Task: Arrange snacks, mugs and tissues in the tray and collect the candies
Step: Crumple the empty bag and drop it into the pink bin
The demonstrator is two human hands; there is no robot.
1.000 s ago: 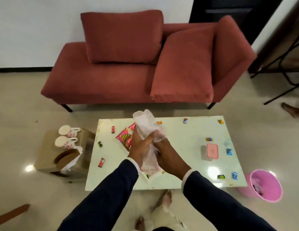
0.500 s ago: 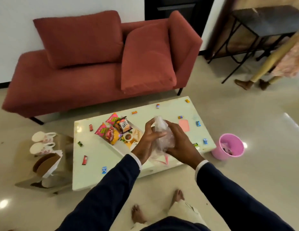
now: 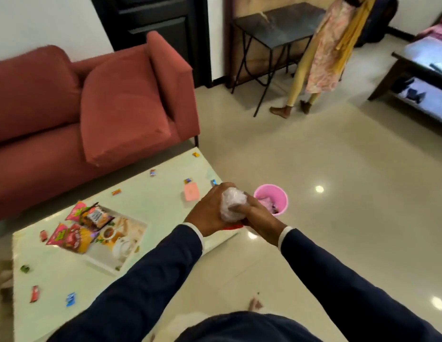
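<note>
My left hand and right hand squeeze a crumpled clear plastic bag between them, fingers of both curled tight round it, above the desk's right edge and just beside a pink bin on the floor. On the desk, the tray holds bright snack packets at its left end. Wrapped candies lie scattered over the desk, and a pink box sits near my left hand. A red sofa stands behind the desk.
</note>
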